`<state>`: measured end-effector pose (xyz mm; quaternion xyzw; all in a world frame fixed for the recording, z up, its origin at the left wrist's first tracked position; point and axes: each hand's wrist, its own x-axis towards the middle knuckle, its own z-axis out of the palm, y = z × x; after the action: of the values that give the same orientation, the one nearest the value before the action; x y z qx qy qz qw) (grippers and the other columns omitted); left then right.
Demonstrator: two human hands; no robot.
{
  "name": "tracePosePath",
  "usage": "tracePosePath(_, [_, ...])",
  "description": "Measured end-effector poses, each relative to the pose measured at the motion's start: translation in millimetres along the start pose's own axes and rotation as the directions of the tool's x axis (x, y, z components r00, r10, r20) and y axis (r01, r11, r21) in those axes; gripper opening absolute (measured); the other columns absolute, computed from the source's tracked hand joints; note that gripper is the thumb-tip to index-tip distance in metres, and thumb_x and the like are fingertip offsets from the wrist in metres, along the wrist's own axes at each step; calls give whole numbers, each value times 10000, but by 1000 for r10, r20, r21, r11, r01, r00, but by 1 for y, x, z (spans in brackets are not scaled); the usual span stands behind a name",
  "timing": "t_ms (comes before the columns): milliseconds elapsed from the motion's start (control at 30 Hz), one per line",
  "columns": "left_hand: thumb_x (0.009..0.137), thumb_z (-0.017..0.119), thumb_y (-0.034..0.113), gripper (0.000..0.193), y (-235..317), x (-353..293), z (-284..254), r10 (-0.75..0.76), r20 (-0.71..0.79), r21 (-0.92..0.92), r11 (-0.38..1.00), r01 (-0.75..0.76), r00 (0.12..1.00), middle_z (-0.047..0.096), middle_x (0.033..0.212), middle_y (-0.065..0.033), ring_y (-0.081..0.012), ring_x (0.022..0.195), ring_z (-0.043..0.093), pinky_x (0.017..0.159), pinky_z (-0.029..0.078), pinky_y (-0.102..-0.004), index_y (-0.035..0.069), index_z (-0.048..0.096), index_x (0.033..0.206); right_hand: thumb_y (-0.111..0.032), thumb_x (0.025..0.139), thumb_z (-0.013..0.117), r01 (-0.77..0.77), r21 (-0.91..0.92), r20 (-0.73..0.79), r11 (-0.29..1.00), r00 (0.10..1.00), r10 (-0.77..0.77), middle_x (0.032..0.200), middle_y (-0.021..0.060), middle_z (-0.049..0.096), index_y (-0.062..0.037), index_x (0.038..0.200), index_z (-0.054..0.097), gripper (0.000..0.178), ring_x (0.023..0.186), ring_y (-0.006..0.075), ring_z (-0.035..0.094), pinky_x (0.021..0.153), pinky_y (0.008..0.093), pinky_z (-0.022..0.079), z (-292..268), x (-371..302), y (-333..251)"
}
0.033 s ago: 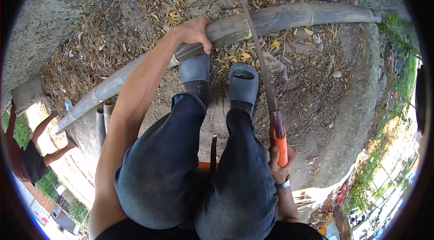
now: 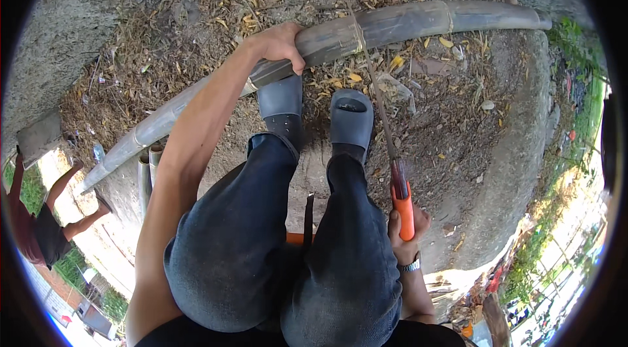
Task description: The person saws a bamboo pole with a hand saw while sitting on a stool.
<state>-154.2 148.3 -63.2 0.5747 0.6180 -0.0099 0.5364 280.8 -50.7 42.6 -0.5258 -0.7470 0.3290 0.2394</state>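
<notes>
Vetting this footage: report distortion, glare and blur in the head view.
Head view: black fisheye border; long, round grey bamboo pole looks bowed, probably partly from the lens; sunlit patches at lower left and right wash out; smooth orange plastic saw handle looks fairly crisp; long, thin brownish metal saw blade grows faint toward its far end, blur uncertain.

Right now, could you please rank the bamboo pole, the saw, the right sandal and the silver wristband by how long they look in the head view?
1. Bamboo pole
2. Saw
3. Right sandal
4. Silver wristband

The gaps look clear, with no near ties.
</notes>
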Motion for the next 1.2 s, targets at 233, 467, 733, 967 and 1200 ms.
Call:
tracePosePath(233, [460, 914, 270, 1006, -4, 6, 2, -11, 4, 24, 1000, 11, 1000, 743, 1190, -247, -359, 1127, 712, 995, 551, -416, -75, 621, 1359, -139, 914, 689, -121, 219, 7, 968, 992, 122, 627, 63, 620, -23, 920, 741, 127, 478, 195, 613, 522, 334, 469, 33, 76, 6])
tracePosePath(467, [456, 925, 322, 992, -10, 10, 12, -23, -68, 44, 999, 26, 997, 719, 1228, -246, -376, 1174, 688, 1029, 531, -422, -74, 637, 1318, -191, 936, 738, -9, 205, 13, 979, 1000, 6, 568, 76, 564, -25, 895, 739, 171, 469, 176, 582, 503, 327, 436, 25, 92, -4])
tracePosePath(733, [436, 897, 231, 1101, -14, 31, 0, -87, 7, -125, 988, 87, 996, 679, 1317, -229, -368, 1235, 646, 1082, 474, -394, -82, 550, 1433, -147, 854, 685, -28, 17, 34, 999, 999, 27, 779, 126, 753, -32, 1096, 805, 293, 620, 245, 738, 605, 331, 583, -17, -22, 20])
tracePosePath(967, [441, 865, 204, 1082, -11, 9, -6, -159, 135, -289, 938, 193, 978, 697, 1261, -217, -368, 1187, 655, 1079, 468, -395, -93, 542, 1430, -170, 860, 736, -36, 308, -60, 951, 997, 57, 603, 85, 585, -58, 823, 712, 120, 489, 271, 613, 503, 354, 491, 19, 24, 61])
tracePosePath(1200, [460, 919, 296, 1130, 8, 1, 14, 53, -130, 93, 995, -41, 990, 684, 1271, -226, -408, 1191, 650, 1083, 490, -419, -30, 525, 1468, -329, 920, 643, -164, 133, -3, 977, 986, 166, 645, 27, 607, -67, 943, 745, 282, 568, 234, 602, 629, 368, 410, -9, -17, 33])
